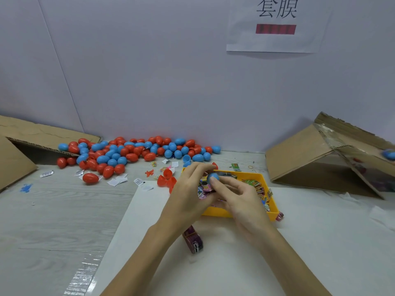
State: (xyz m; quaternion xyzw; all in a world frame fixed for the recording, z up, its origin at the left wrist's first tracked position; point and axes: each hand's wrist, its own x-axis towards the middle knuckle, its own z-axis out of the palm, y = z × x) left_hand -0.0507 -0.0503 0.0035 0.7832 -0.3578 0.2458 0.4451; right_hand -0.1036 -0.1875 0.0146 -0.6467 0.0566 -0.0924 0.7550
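Grip: left hand (pixel 190 189) and right hand (pixel 241 199) are both pinching egg (pixel 213 177), fingers curled | holding it over tray (pixel 259 175), likely keeping packets (pixel 254 184) within reach for filling

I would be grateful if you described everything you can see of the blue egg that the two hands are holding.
The blue egg looks like smooth, slightly glossy plastic. Only a small rounded part shows. Fingers cover the rest, so I cannot tell whether it is closed or just a half. It is held off the table, above the far left part of the yellow tray. The left hand grips it from the left, and the right hand pinches it from the near side.
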